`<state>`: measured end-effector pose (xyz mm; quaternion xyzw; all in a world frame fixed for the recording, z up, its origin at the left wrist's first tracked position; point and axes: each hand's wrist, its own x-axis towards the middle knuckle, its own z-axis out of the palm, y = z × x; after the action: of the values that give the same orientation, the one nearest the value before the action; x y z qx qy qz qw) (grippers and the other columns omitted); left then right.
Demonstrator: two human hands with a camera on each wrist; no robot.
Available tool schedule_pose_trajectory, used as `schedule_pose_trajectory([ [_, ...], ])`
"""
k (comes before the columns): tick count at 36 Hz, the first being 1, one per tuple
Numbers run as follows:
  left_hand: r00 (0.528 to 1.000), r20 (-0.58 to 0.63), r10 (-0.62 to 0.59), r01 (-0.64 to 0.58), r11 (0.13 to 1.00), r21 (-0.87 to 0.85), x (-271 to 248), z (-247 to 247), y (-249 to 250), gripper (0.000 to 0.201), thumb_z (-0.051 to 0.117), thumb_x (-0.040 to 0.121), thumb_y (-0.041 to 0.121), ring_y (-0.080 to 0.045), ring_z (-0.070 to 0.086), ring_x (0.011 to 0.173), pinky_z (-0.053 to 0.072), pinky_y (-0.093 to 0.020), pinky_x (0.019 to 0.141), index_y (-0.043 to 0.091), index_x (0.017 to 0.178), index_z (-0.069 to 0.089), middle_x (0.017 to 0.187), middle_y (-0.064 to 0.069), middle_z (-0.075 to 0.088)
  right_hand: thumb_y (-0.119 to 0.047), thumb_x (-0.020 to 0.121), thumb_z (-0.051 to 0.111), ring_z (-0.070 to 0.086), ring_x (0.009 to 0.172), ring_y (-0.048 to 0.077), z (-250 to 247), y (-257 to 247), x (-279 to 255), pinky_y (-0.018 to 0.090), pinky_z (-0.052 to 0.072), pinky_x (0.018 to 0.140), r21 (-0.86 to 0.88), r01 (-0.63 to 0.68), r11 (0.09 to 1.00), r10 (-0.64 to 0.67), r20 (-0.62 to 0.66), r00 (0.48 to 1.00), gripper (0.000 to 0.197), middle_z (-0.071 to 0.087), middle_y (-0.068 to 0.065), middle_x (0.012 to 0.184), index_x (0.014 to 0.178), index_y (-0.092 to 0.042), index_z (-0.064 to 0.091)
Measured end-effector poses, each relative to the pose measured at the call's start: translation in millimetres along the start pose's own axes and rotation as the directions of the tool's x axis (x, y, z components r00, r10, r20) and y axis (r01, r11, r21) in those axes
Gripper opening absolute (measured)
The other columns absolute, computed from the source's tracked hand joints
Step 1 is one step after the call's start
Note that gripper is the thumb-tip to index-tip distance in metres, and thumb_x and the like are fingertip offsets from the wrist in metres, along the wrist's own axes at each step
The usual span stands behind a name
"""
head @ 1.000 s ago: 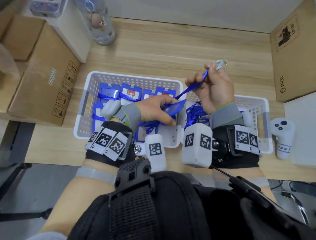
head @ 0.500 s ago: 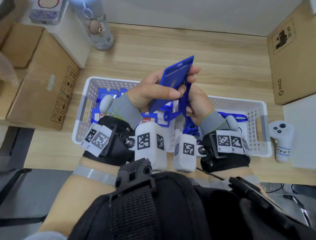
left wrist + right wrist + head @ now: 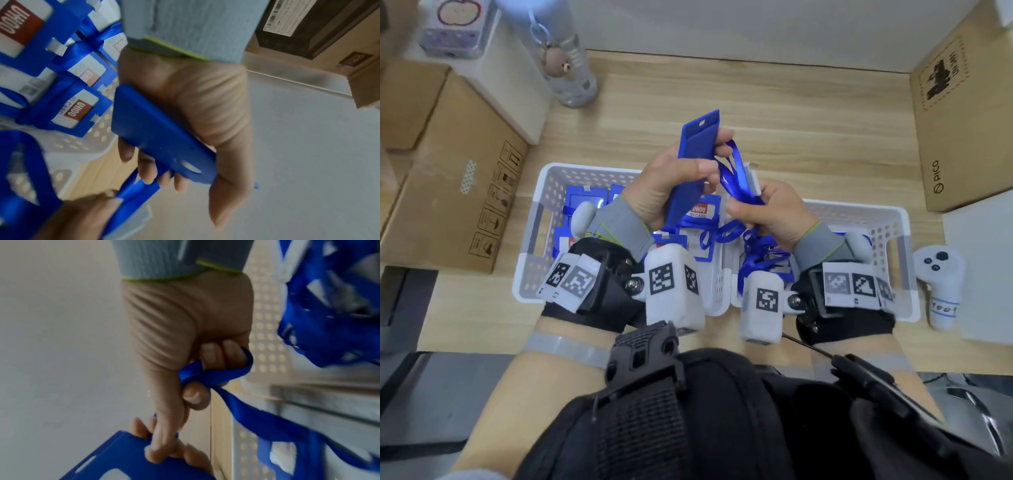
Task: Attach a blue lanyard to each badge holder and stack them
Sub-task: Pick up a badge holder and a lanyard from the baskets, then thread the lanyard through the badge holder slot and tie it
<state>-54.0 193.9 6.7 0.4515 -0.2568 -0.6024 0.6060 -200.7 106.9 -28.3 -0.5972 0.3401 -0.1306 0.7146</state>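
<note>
My left hand (image 3: 681, 178) grips a blue badge holder (image 3: 695, 157) upright above the baskets, slot end up; the left wrist view shows the same holder (image 3: 162, 142) with my fingers (image 3: 148, 175) curled round its edge. Just to its right, my right hand (image 3: 760, 212) pinches a blue lanyard (image 3: 736, 178) whose loop rises beside the holder. In the right wrist view the ribbon (image 3: 216, 373) wraps round my curled fingers (image 3: 218, 352) and trails off right. The lanyard's clip is hidden.
Two white perforated baskets sit side by side: the left basket (image 3: 534, 233) holds several blue badge holders with lanyards, the right basket (image 3: 893, 226) loose blue lanyards. Cardboard boxes (image 3: 448, 171) flank the wooden desk (image 3: 808, 130). A bottle (image 3: 565, 68) stands far left, a white controller (image 3: 941, 284) right.
My left hand lifted the badge holder out of the left basket and turned it upright. My right hand came down and left with the lanyard, meeting it over the baskets.
</note>
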Motion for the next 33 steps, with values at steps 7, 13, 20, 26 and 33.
schedule_pose_trajectory([
  [7, 0.969, -0.227, -0.098, 0.105, 0.994, 0.021, 17, 2, -5, 0.051, 0.067, 0.058, 0.032, -0.007, 0.054, 0.069, 0.044, -0.021, 0.063, 0.022, 0.107, 0.058, 0.098, 0.006, 0.055, -0.010, 0.084, 0.064, 0.039, 0.030, 0.001, -35, -28, 45, 0.014, 0.028, 0.035, -0.246, 0.013, 0.969, -0.094, -0.319, 0.943, 0.025, 0.050, -0.010, 0.034, 0.064, -0.018, 0.051],
  [13, 0.892, -0.417, -0.176, 0.165, 0.984, -0.062, 29, -4, -7, 0.048, 0.057, 0.065, 0.039, -0.009, 0.055, 0.070, 0.044, -0.022, 0.058, 0.019, 0.108, 0.055, 0.105, 0.003, 0.054, -0.018, 0.082, 0.064, 0.048, 0.068, 0.014, -64, -23, 80, 0.018, 0.032, 0.056, -0.662, -0.187, 0.726, -0.105, -0.375, 0.921, 0.004, 0.054, -0.002, 0.076, 0.084, -0.016, 0.061],
  [20, 0.868, -0.453, -0.203, 0.174, 0.979, -0.104, 36, -11, -10, 0.036, 0.057, 0.065, 0.040, -0.010, 0.054, 0.068, 0.040, -0.024, 0.059, 0.023, 0.096, 0.056, 0.099, 0.004, 0.054, -0.020, 0.089, 0.050, 0.046, 0.074, 0.027, -72, 4, 101, 0.027, 0.034, 0.067, -0.807, -0.428, 0.408, 0.104, -0.424, 0.899, 0.015, 0.053, 0.011, 0.081, 0.077, -0.012, 0.055],
  [26, 0.863, -0.454, -0.219, 0.195, 0.976, -0.099, 38, -14, -11, 0.030, 0.057, 0.065, 0.041, -0.009, 0.054, 0.067, 0.041, -0.022, 0.057, 0.024, 0.090, 0.055, 0.098, 0.004, 0.054, -0.023, 0.080, 0.063, 0.060, 0.077, 0.023, -78, 20, 104, 0.035, 0.051, 0.085, -0.795, -0.514, 0.323, 0.186, -0.479, 0.858, 0.016, 0.065, 0.006, 0.086, 0.088, -0.010, 0.067],
  [33, 0.852, -0.468, -0.233, 0.216, 0.972, -0.092, 36, -15, -13, 0.034, 0.058, 0.064, 0.043, -0.009, 0.056, 0.068, 0.044, -0.024, 0.062, 0.025, 0.093, 0.057, 0.100, 0.006, 0.058, -0.009, 0.080, 0.056, 0.058, 0.104, 0.030, -71, 10, 95, 0.030, 0.045, 0.083, -0.694, -0.465, 0.549, 0.022, -0.544, 0.839, 0.028, 0.052, 0.011, 0.126, 0.105, -0.020, 0.066],
])
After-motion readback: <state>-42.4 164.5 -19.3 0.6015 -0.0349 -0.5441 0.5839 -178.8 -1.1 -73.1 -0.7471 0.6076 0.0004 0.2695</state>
